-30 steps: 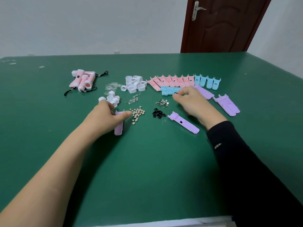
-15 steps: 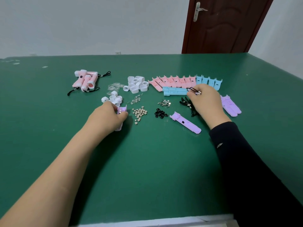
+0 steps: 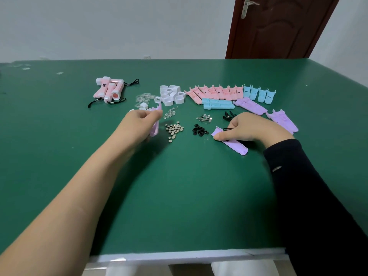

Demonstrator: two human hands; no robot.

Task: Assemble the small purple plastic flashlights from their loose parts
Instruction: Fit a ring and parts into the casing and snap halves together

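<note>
I am holding one purple shell (image 3: 155,128) off the table in my left hand (image 3: 139,124), thumb and fingers clamped around its middle, its forked end pointing up toward the white caps (image 3: 170,93). A second purple shell (image 3: 238,147) is lying flat on the green table (image 3: 179,186) under my right hand (image 3: 252,128). My thumb is pressing on its near edge while my curled fingers are pinching a black strap (image 3: 229,128) just above it.

Between my hands, button cells (image 3: 174,130) and small black parts (image 3: 200,131) are sitting in loose piles, with metal clips (image 3: 205,118) and tiny bulbs (image 3: 169,114) just behind them. More purple shells (image 3: 250,105) are lying behind and to the right of my right hand, beside rows of pink shells (image 3: 215,92) and blue shells (image 3: 258,93). Finished pink flashlights (image 3: 109,89) are resting at the far left, well apart from both hands.
</note>
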